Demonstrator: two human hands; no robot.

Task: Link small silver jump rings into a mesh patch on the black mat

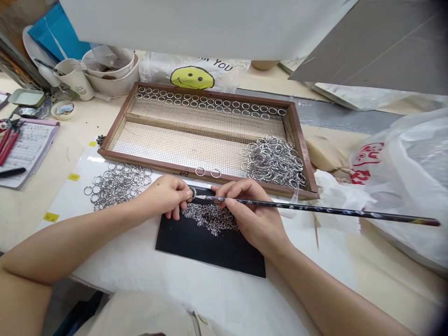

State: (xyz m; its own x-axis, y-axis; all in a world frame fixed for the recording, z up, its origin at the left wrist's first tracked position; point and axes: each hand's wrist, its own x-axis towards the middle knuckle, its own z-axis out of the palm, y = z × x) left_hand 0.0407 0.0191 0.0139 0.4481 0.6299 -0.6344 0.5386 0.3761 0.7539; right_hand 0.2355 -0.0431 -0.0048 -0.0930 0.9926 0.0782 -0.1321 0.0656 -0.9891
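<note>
Between the thumb and fingers of my left hand [166,196] is a small silver ring [193,192], seen nearly edge-on. My right hand [254,210] grips a long, thin dark stick [297,206] with a pale pointed tip, like a brush or a picking tool. That tip meets the ring or lies right at it; I cannot tell which. Below both hands, tiny shiny stones or beads [213,219] are spread on a black mat [196,247]. A heap of silver rings [119,184] lies beside my left wrist.
Behind the hands stands a wooden-framed mesh tray [210,169] with rows of rings along its far side and a ring pile [275,161] at its right. Pliers [10,140] and a notebook [38,140] lie left; a white plastic bag [409,186] stands right. A grey panel [385,46] hangs above.
</note>
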